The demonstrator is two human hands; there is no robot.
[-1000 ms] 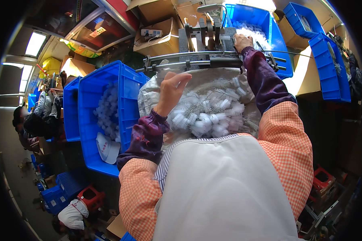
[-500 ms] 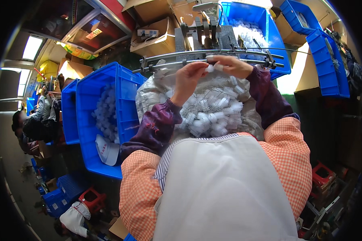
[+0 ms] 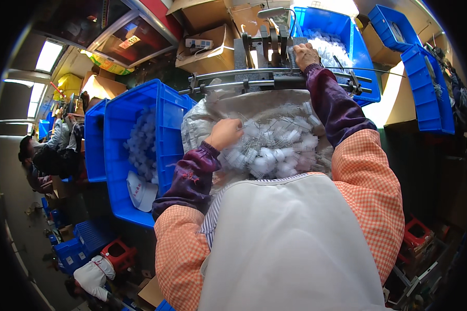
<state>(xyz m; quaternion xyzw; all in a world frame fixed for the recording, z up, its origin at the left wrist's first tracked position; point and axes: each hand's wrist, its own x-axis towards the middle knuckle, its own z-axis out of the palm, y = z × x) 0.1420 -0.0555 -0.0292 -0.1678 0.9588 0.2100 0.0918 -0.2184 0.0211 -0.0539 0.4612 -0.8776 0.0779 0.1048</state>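
We see the pile of white bristled pieces (image 3: 280, 153) heaped on a pale sheet (image 3: 194, 127) before the wearer, whose dished shape probably keeps them gathered within reach. Our left hand (image 3: 225, 133) bends over the pile's left edge, fingers drawn together; we cannot tell whether they pinch a piece. Our right hand (image 3: 306, 55) reaches past the metal rails (image 3: 238, 84) to the right side of the machine (image 3: 269, 46), fingers curled, their grip hidden from us. Blue bins with white pieces flank this, one at left (image 3: 168, 127), another beyond the right hand (image 3: 365, 62), presumably keeping stock close to either arm.
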